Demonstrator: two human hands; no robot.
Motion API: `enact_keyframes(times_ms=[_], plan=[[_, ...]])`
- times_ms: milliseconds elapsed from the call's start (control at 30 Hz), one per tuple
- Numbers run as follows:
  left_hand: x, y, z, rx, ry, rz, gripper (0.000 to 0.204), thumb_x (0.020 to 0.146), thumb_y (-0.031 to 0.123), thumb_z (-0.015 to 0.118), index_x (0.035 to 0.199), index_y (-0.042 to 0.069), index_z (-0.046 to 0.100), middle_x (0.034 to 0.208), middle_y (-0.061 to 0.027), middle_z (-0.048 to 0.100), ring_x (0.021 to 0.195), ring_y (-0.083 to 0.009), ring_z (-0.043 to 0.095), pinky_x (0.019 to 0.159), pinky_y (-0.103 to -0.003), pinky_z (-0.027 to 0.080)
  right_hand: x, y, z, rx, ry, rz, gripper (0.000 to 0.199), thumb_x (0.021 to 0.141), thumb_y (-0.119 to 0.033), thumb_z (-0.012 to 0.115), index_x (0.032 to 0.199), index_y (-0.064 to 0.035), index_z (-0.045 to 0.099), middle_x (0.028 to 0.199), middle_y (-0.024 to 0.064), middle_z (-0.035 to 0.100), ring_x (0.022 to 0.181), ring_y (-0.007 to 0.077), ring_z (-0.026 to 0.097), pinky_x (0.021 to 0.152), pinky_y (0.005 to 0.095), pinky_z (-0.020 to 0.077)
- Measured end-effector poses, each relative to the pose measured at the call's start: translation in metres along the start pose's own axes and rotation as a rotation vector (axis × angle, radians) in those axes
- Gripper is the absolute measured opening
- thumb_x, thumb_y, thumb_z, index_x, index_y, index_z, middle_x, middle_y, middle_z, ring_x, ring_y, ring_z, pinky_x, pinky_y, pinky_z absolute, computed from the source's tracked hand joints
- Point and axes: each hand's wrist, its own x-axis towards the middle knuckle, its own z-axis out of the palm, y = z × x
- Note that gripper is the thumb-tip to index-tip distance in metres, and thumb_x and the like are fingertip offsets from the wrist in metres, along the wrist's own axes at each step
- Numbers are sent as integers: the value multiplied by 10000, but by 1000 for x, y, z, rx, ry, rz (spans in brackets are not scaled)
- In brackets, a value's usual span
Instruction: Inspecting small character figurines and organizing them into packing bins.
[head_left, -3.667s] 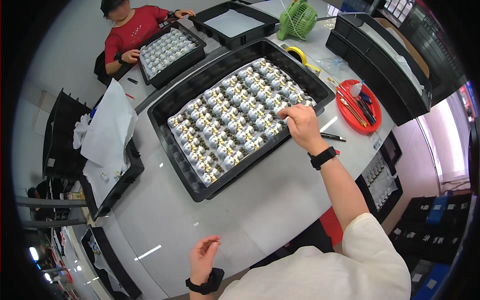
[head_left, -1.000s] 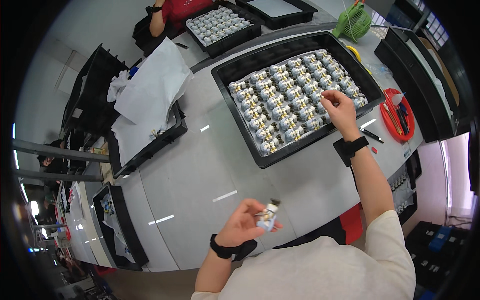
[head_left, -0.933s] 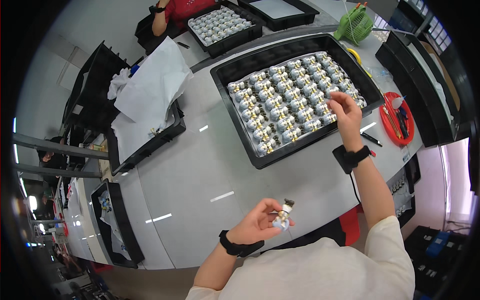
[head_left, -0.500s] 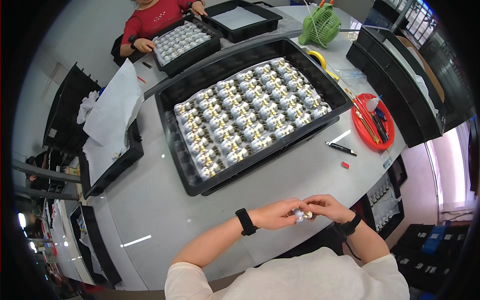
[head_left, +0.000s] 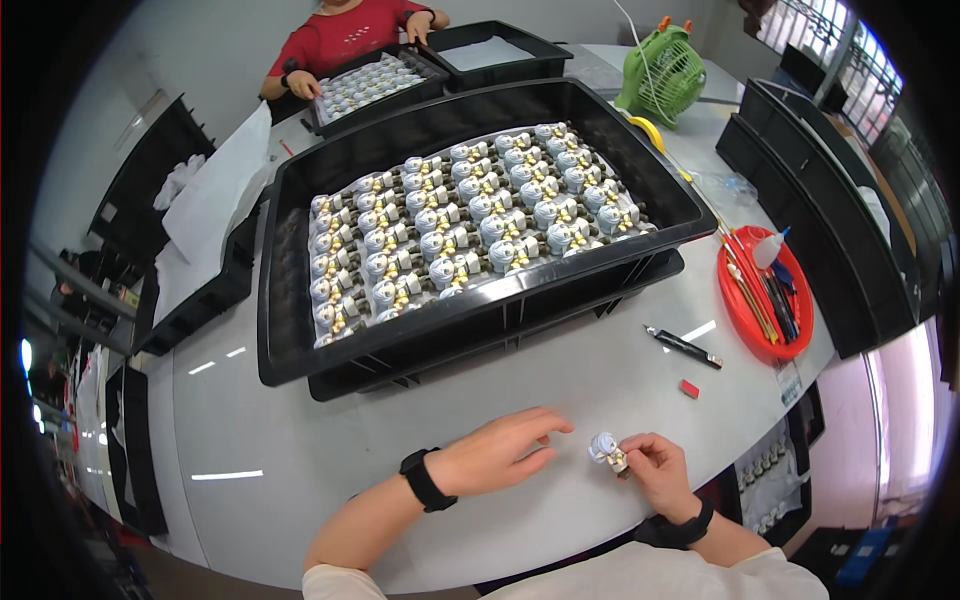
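Note:
Between the thumb and fingers of my right hand point(head_left: 657, 470) is a small figurine point(head_left: 606, 451) with a pale grey-blue head and a white and gold body. It is held upright over the near part of the table. My left hand point(head_left: 505, 450) is to the left of it, empty, with the fingers apart and pointing toward the figurine. Beyond my hands stands a large black tray point(head_left: 510, 292) holding rows of similar figurines point(head_left: 437, 243), lying on a white liner.
Right of the big tray, a red bowl point(head_left: 733, 315) holds brushes, pens and a small bottle. A black pen-like knife point(head_left: 684, 347) and a red block point(head_left: 689, 389) lie nearer. A green fan point(head_left: 662, 78) stands behind. Across the table, a person in red point(head_left: 340, 45) touches another tray.
My left hand has let go of the figurine and moved left. My right hand now holds it alone, upright. The view has shifted, and the big tray appears lower-sided and nearer.

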Motion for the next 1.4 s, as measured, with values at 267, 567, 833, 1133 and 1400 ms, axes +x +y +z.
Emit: enact_keyframes(times_ms=[267, 567, 833, 1133, 1400], plan=[[-3, 51, 84, 87, 289, -145, 320, 824, 73, 531, 1130, 0, 470, 1046, -101, 530, 904, -198, 541, 807, -298, 435, -9, 4, -11, 200, -179, -175, 149, 833, 15, 522, 979, 16, 491, 934, 64, 524, 833, 116, 540, 742, 252, 471], [57, 52, 155, -641, 954, -175, 292, 890, 127, 467, 1160, 19, 451, 1017, -79, 562, 936, -148, 541, 821, -280, 438, 1, 21, -15, 351, -206, -378, 217, 838, 7, 504, 1051, 25, 468, 1002, 90, 524, 891, 125, 528, 760, 261, 478], [47, 39, 165, -885, 1021, -48, 271, 900, 161, 447, 1138, 32, 459, 1021, -70, 558, 894, -139, 535, 765, -257, 442, -7, 19, -17, 272, -235, -427, 232, 829, 2, 526, 1058, 24, 491, 990, 83, 540, 866, 133, 546, 741, 259, 485], [50, 24, 153, -947, 939, -31, 308, 907, 179, 432, 1182, 42, 458, 1031, -36, 558, 887, -111, 526, 728, -235, 434, -9, 10, -11, 233, -193, -423, 235, 836, -29, 542, 1060, 30, 503, 988, 84, 552, 864, 137, 550, 739, 263, 487], [37, 23, 156, -1033, 900, -19, 336, 905, 216, 445, 1196, 48, 451, 1008, -17, 558, 896, -102, 516, 738, -227, 416, -7, 16, -11, 109, -169, -450, 280, 777, 23, 601, 1040, 18, 504, 975, 77, 559, 882, 140, 555, 744, 245, 482]])
